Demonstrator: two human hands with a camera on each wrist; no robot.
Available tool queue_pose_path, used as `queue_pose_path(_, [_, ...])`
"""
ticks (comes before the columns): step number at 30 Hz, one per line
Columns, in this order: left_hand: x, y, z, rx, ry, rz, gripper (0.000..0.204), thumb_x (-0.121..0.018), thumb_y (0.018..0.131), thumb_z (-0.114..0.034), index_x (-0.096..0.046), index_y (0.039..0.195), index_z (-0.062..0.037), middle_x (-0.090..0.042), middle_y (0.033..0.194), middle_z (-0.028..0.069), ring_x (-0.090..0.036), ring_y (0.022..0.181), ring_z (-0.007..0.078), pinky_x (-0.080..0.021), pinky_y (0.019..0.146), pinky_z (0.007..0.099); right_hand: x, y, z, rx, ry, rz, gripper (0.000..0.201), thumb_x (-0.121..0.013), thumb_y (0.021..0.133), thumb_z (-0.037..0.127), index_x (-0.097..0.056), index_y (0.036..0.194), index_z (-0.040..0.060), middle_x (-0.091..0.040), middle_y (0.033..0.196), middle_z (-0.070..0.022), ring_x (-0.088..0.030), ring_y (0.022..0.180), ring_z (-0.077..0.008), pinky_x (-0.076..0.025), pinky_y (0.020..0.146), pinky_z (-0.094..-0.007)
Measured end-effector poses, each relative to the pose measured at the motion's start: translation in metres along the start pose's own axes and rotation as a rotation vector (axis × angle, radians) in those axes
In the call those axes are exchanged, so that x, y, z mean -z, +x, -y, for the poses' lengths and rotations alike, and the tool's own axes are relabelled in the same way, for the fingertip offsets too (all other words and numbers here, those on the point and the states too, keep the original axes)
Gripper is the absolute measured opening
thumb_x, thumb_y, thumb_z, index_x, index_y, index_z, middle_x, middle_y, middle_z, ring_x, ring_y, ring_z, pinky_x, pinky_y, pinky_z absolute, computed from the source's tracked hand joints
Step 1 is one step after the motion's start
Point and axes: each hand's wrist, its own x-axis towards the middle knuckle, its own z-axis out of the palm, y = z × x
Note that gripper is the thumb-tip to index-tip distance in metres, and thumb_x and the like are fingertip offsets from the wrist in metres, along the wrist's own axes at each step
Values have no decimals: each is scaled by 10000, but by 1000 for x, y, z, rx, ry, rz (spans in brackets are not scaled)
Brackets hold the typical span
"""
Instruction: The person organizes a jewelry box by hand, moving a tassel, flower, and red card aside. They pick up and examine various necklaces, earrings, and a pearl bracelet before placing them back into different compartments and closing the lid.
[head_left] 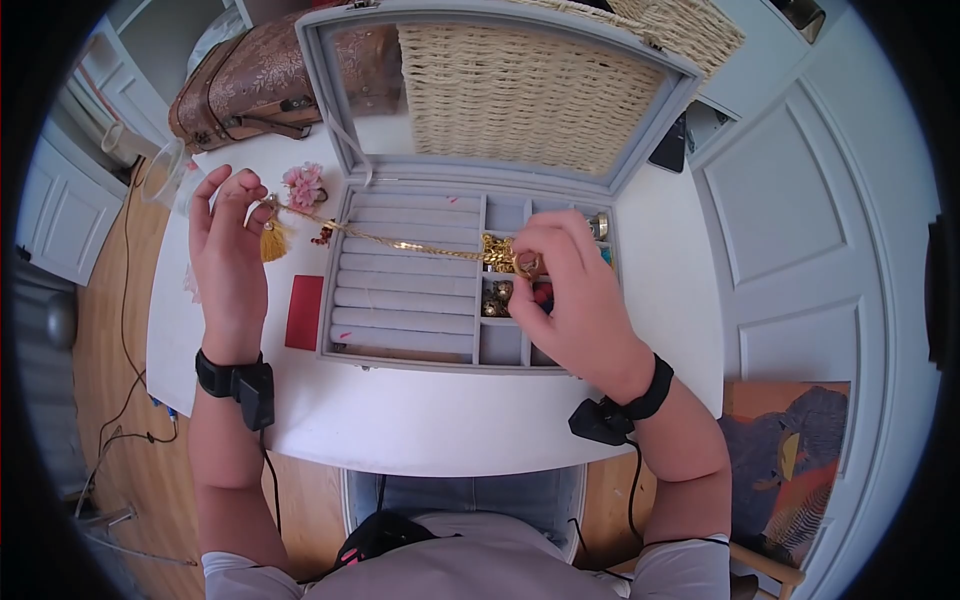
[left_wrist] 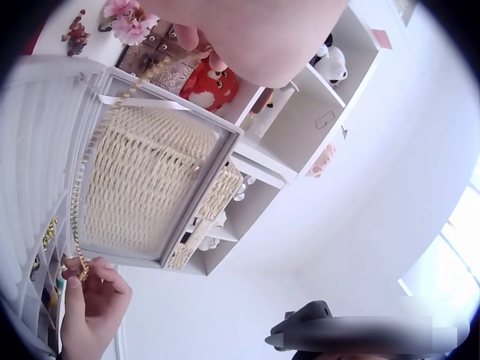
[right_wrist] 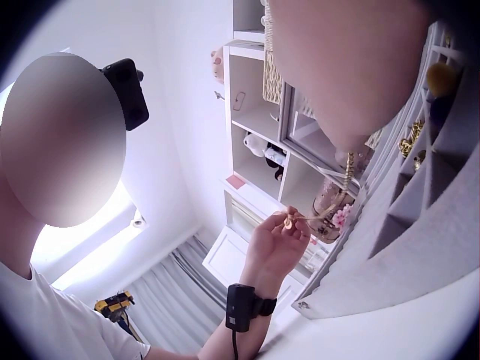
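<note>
A thin gold chain is stretched between both hands over the open jewelry box. The left hand pinches one end, raised left of the box; a small gold piece shows at its fingertips in the right wrist view. Just below those fingertips in the head view is a yellow tassel. Over the small compartments, the right hand pinches the chain's other end between thumb and fingers. Chunky gold jewelry lies in a compartment beside it, and dark gold beads fill another below.
Padded ring rolls line the box's left half; its glass lid stands raised at the back. Left of it lie a red card and a pink flower. Behind stand a brown patterned case and a woven basket.
</note>
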Motion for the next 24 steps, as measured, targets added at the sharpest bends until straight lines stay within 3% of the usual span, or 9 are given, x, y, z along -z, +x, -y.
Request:
queue_pose_path(2, [0, 0, 0, -16, 11, -23, 285, -566, 1119, -125, -535, 1388, -37, -677, 1182, 63, -621, 1085, 136, -488, 932, 304, 1, 0, 0, 10, 32, -52, 341, -696, 880, -63, -618, 1202, 19, -576, 1211, -127, -674, 832, -301, -568, 724, -399])
queue_pose_path(4, [-1, -1, -2, 115, 116, 108, 246, -579, 1098, -76, -582, 1340, -34, -688, 1163, 49, -630, 1033, 130, -503, 920, 295, 0, -1, -1, 14, 37, -37, 352, -696, 879, -69, -614, 1210, 19, -577, 1219, -128, -671, 828, -299, -569, 729, -399])
queue_pose_path(9, [-14, -13, 3, 137, 177, 366, 199, -583, 1077, -22, -626, 1270, -46, -684, 1152, 23, -635, 1049, 114, -510, 950, 281, 1, 1, -2, 68, 31, -43, 360, -693, 885, -88, -606, 1219, 19, -582, 1241, -131, -658, 812, -285, -565, 730, -391])
queue_pose_path(11, [-20, -19, -1, 97, 381, 446, 173, -584, 1073, -11, -640, 1232, -49, -681, 1149, 14, -638, 1051, 108, -514, 963, 296, 2, 0, -1, 43, 49, -41, 345, -691, 898, -96, -608, 1213, 19, -586, 1255, -132, -648, 794, -271, -558, 718, -377])
queue_pose_path(12, [-21, -21, 1, 89, 445, 472, 168, -618, 1019, 23, -668, 1167, -40, -693, 1132, 45, -665, 1036, 176, -516, 974, 320, 2, 0, -3, 42, 49, -41, 345, -691, 898, -96, -608, 1213, 19, -586, 1255, -132, -648, 794, -271, -558, 718, -377])
queue_pose_path(13, [-23, -22, -1, 90, 445, 473, 168, -618, 1019, 23, -668, 1167, -40, -693, 1132, 45, -665, 1036, 176, -516, 974, 320, 0, -1, -5, 53, 37, -46, 334, -695, 904, -93, -609, 1207, 19, -587, 1257, -132, -645, 786, -262, -555, 709, -370])
queue_pose_path(16, [-25, -25, -4, -502, 1107, 556, 215, -678, 890, 55, -695, 1097, -2, -661, 1138, 138, -662, 1040, 325, -534, 947, 364, 2, 0, -4, 55, 25, -53, 313, -704, 912, -87, -609, 1191, 18, -588, 1261, -133, -639, 771, -247, -550, 695, -360])
queue_pose_path(19, [-15, -20, 2, -392, 1077, 651, 220, -682, 906, 51, -711, 1116, -6, -649, 1151, 130, -656, 1051, 297, -548, 904, 379, 3, 1, -2, 41, 33, -59, 293, -713, 918, -83, -606, 1170, 20, -591, 1262, -133, -632, 766, -234, -547, 687, -355])
queue_pose_path(24, [-17, -24, 0, -287, 1098, 625, 234, -688, 921, 46, -732, 1141, -20, -642, 1161, 118, -639, 1018, 276, -546, 859, 367, 0, 1, -6, 61, 51, -91, 271, -719, 925, -80, -594, 1143, 21, -594, 1261, -129, -623, 765, -218, -538, 673, -346])
